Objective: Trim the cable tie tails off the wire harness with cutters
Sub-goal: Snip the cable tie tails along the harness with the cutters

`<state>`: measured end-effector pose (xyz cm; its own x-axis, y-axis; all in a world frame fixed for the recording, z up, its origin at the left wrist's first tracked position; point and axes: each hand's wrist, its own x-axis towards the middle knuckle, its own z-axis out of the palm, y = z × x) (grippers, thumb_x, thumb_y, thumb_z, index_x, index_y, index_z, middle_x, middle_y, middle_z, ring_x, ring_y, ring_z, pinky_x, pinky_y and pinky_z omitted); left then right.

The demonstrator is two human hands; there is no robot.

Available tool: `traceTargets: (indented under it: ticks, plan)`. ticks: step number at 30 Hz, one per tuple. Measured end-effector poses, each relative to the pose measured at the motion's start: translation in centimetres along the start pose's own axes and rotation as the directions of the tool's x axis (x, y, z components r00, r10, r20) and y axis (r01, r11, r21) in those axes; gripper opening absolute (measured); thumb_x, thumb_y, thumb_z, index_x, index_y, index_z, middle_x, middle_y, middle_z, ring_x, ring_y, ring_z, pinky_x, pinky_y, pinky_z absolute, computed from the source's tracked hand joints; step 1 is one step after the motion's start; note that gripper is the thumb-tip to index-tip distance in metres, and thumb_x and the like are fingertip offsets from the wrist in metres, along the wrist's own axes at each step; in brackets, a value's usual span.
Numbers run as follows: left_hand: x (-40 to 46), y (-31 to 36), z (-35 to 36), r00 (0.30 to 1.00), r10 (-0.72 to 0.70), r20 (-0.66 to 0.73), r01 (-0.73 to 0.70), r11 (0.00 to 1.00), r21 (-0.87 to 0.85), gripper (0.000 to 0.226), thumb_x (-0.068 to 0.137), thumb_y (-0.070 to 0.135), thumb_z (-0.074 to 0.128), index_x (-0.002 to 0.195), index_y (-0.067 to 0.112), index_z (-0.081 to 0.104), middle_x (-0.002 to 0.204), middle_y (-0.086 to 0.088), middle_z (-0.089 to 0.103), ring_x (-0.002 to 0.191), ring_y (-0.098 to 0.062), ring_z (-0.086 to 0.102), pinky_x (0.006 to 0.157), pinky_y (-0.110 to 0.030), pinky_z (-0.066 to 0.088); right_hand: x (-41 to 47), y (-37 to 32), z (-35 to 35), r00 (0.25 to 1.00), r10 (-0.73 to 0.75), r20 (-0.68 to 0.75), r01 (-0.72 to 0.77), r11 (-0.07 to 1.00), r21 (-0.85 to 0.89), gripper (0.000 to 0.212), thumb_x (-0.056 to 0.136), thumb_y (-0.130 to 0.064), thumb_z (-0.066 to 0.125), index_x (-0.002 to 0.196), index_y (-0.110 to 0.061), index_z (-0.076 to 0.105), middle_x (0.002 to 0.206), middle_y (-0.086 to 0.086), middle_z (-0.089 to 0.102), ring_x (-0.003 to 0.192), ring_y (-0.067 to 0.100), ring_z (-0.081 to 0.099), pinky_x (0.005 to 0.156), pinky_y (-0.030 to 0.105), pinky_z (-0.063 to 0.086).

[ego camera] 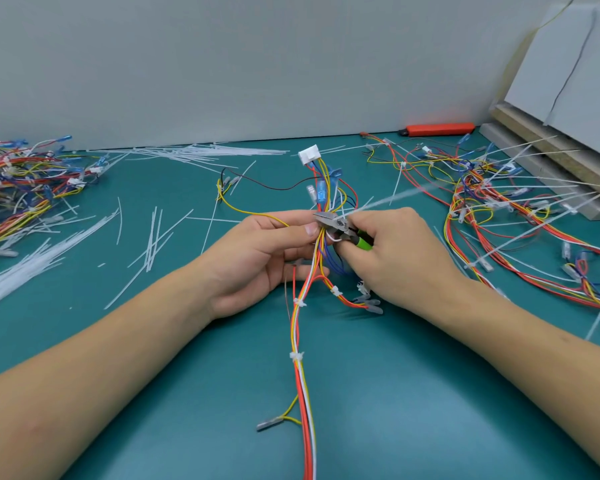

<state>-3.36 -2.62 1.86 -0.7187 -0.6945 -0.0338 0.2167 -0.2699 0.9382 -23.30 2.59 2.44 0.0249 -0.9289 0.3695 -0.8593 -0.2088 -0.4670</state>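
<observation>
A wire harness of red, yellow, white and blue wires runs from the bottom edge up the middle of the green mat to a white connector. My left hand pinches the bundle between thumb and fingers just left of the cutters. My right hand grips green-handled cutters, whose metal jaws sit at the bundle beside my left thumb. A long white cable tie tail sticks out to the upper right from the jaws, blurred. Short white ties sit lower on the harness.
Harnesses with long white tails lie piled at the right. A tangle of harnesses lies at the left. Several cut white tails litter the mat, with a bundle by the wall. An orange knife and stacked boards sit at the back right.
</observation>
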Motion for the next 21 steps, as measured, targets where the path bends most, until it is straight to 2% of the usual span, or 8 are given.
traceTargets:
  ticks: [3, 5, 8, 15, 18, 21]
  plan:
    - [-0.02, 0.03, -0.09, 1.000, -0.004, 0.005, 0.004, 1.000, 0.002, 0.027, 0.094, 0.016, 0.062, 0.118, 0.009, 0.073, 0.104, -0.005, 0.073, 0.082, -0.013, 0.070, 0.076, -0.030, 0.059, 0.06, -0.21, -0.05, 1.000, 0.004, 0.008, -0.004, 0.999, -0.047, 0.042, 0.092, -0.033, 0.062, 0.061, -0.015, 0.041, 0.052, 0.003, 0.043, 0.059, 0.033, 0.045, 0.052, 0.040, 0.042]
    - [0.00, 0.03, -0.05, 1.000, -0.009, -0.001, 0.009, 1.000, -0.004, 0.029, 0.094, 0.015, 0.062, 0.120, 0.007, 0.072, 0.104, -0.005, 0.073, 0.083, -0.014, 0.070, 0.075, -0.029, 0.059, 0.09, -0.31, -0.14, 1.000, 0.003, 0.011, -0.002, 0.997, -0.075, 0.042, 0.092, -0.033, 0.061, 0.061, -0.014, 0.041, 0.053, 0.004, 0.043, 0.060, 0.035, 0.045, 0.053, 0.041, 0.043]
    - [-0.01, 0.08, 0.07, 1.000, -0.009, -0.003, 0.009, 1.000, -0.006, 0.028, 0.095, 0.015, 0.061, 0.119, 0.006, 0.072, 0.101, -0.005, 0.074, 0.082, -0.014, 0.070, 0.073, -0.028, 0.058, -0.06, -0.30, -0.15, 1.000, -0.004, -0.018, 0.002, 0.997, -0.074, 0.042, 0.092, -0.034, 0.063, 0.062, -0.015, 0.042, 0.051, 0.002, 0.042, 0.059, 0.033, 0.043, 0.051, 0.037, 0.036]
    - [-0.03, 0.08, 0.07, 1.000, 0.004, -0.007, -0.004, 1.000, -0.028, 0.025, 0.091, 0.015, 0.063, 0.112, 0.010, 0.076, 0.100, -0.004, 0.076, 0.078, -0.010, 0.071, 0.073, -0.028, 0.059, -0.04, -0.45, -0.21, 0.998, -0.059, -0.030, 0.058, 0.998, -0.031, 0.024, 0.089, -0.030, 0.062, 0.071, -0.013, 0.058, 0.063, 0.003, 0.054, 0.065, 0.026, 0.047, 0.059, 0.041, 0.039]
    - [-0.02, 0.08, 0.05, 1.000, 0.002, 0.001, -0.002, 1.000, -0.026, 0.025, 0.092, 0.015, 0.063, 0.113, 0.011, 0.076, 0.100, -0.004, 0.076, 0.078, -0.011, 0.071, 0.074, -0.029, 0.060, -0.10, -0.43, -0.25, 0.997, -0.071, -0.035, 0.070, 0.997, -0.027, 0.024, 0.088, -0.028, 0.063, 0.070, -0.014, 0.056, 0.063, 0.002, 0.052, 0.064, 0.024, 0.045, 0.058, 0.040, 0.037]
    - [-0.02, 0.05, -0.03, 1.000, -0.001, -0.006, 0.001, 1.000, -0.026, 0.025, 0.093, 0.014, 0.062, 0.113, 0.012, 0.076, 0.101, -0.004, 0.075, 0.078, -0.010, 0.071, 0.075, -0.029, 0.060, -0.07, -0.38, -0.22, 0.997, -0.062, -0.036, 0.061, 0.998, -0.030, 0.022, 0.088, -0.029, 0.063, 0.071, -0.014, 0.058, 0.064, 0.002, 0.054, 0.066, 0.025, 0.046, 0.059, 0.041, 0.040]
